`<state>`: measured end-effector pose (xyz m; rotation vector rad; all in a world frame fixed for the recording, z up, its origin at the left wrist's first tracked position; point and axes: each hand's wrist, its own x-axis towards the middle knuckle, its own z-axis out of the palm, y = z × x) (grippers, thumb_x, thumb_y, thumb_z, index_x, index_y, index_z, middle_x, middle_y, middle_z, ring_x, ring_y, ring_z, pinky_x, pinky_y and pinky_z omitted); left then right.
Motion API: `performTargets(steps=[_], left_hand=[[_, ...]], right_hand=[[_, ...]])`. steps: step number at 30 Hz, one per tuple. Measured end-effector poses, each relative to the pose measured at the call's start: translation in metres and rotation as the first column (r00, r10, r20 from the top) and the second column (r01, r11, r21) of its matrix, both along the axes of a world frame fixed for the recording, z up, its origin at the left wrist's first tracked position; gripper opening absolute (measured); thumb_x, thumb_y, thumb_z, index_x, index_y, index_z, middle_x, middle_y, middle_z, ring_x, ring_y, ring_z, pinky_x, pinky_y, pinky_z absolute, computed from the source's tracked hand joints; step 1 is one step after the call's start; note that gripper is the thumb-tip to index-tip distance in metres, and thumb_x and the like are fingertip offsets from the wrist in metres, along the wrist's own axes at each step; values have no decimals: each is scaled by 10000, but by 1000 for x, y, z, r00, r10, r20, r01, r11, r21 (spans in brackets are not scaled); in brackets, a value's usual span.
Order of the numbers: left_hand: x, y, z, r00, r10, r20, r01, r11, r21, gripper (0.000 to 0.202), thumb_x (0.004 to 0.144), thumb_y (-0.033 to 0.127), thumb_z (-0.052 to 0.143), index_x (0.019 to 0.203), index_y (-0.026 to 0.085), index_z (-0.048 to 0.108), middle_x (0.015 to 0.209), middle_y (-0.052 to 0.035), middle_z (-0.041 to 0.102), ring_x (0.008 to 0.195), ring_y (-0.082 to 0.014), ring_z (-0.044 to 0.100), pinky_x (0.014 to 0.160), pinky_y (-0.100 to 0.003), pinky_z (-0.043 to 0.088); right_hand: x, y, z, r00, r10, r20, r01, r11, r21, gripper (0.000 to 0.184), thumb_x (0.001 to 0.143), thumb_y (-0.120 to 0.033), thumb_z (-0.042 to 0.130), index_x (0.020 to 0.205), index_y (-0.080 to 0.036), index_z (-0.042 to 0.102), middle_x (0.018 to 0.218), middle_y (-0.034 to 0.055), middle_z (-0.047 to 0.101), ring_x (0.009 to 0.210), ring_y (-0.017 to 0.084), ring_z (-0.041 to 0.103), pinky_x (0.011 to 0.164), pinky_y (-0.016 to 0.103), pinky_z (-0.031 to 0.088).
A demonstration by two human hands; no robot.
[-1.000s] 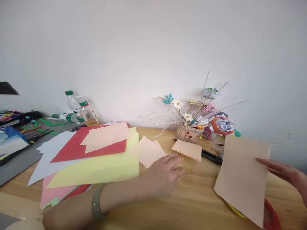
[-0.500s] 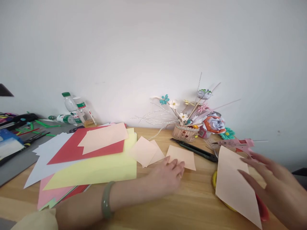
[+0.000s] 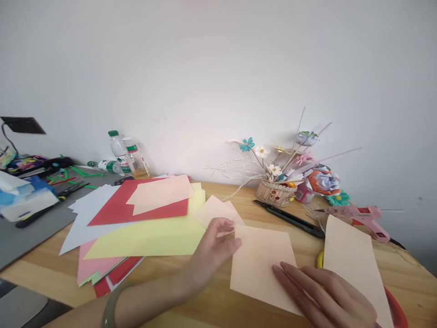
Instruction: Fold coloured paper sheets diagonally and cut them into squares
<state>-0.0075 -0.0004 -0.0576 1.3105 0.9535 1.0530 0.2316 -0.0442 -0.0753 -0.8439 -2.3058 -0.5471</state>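
At the wooden bench (image 3: 214,283), just drew the peach paper square (image 3: 261,259) nearer — corner-pinched by left hand (image 3: 210,253), overlaid by right hand (image 3: 326,296), cannot tell if gripped there — now under two-handed control.

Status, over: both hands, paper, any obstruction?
Left hand at the peach paper square's far-left corner, grip unclear. Right hand, fingers laid on its right side. Utility knife beyond the square, not touching.
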Motion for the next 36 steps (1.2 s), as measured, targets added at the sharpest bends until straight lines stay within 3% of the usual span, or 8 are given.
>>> performTargets(steps=[2, 4, 10, 15, 18, 21, 26, 36], left_hand=[[4, 9, 5, 976, -118, 182, 163, 953, -257, 465, 708, 434, 698, 1056, 149, 581, 1056, -127, 630, 1005, -273, 587, 876, -392, 434], [9, 15, 6, 944, -177, 279, 265, 911, -317, 471, 637, 402, 760, 981, 106, 633, 944, -123, 672, 915, -270, 621, 832, -372, 450], [13, 31, 2, 959, -43, 282, 118, 961, -252, 387, 595, 362, 790, 864, 98, 703, 814, -95, 709, 803, -249, 648, 751, -332, 464], [14, 40, 3, 952, -25, 305, 112, 956, -272, 381, 598, 339, 794, 871, 87, 710, 825, -108, 712, 814, -245, 649, 738, -320, 470], [15, 42, 3, 945, -22, 327, 120, 952, -282, 400, 575, 339, 808, 868, 86, 710, 813, -104, 712, 786, -236, 649, 735, -320, 470], [14, 43, 2, 955, -10, 297, 102, 949, -297, 410, 548, 357, 820, 840, 92, 707, 800, -98, 710, 757, -222, 644, 704, -304, 469], [11, 48, 1, 976, -24, 214, 77, 967, -244, 348, 590, 392, 789, 793, 126, 693, 813, -73, 709, 725, -180, 637, 653, -269, 474], [10, 45, 1, 988, -70, 138, 80, 995, -68, 301, 521, 392, 833, 621, 149, 686, 650, -34, 657, 651, -176, 599, 668, -293, 453]], right_hand=[[-8, 4, 2, 995, 30, -91, -31, 999, -9, 457, 950, -159, 281, 1396, -240, 342, 985, 33, 709, 867, 190, 634, 728, 321, 485], [-14, 14, 0, 971, 29, -236, -49, 996, -78, 426, 947, -160, 320, 1322, -312, 453, 1000, 10, 705, 916, 186, 627, 780, 329, 480], [-18, 61, 9, 803, -252, -540, 27, 921, -389, 294, 898, -224, 419, 1110, -269, 616, 1013, 57, 668, 912, 212, 617, 804, 399, 497], [-33, 70, 32, 685, -429, -589, -243, 628, -740, 403, 887, -486, 426, 1118, -180, 549, 958, 92, 684, 843, 217, 648, 625, 328, 557], [-41, 69, 34, 660, -484, -575, -402, 418, -814, 501, 824, -517, 530, 1166, -155, 485, 936, 107, 701, 798, 235, 669, 636, 360, 561], [-39, 67, 28, 636, -518, -572, -484, 309, -819, 473, 782, -498, 604, 1104, -159, 531, 954, 102, 704, 850, 242, 663, 727, 379, 545], [-29, 59, 22, 612, -560, -559, -502, 271, -821, 377, 735, -468, 673, 980, -183, 643, 1002, 82, 696, 930, 264, 639, 802, 379, 517], [-15, 43, 20, 631, -592, -502, -361, 349, -865, 485, 649, -477, 708, 1063, -236, 633, 1165, 83, 625, 994, 298, 589, 907, 448, 437]])
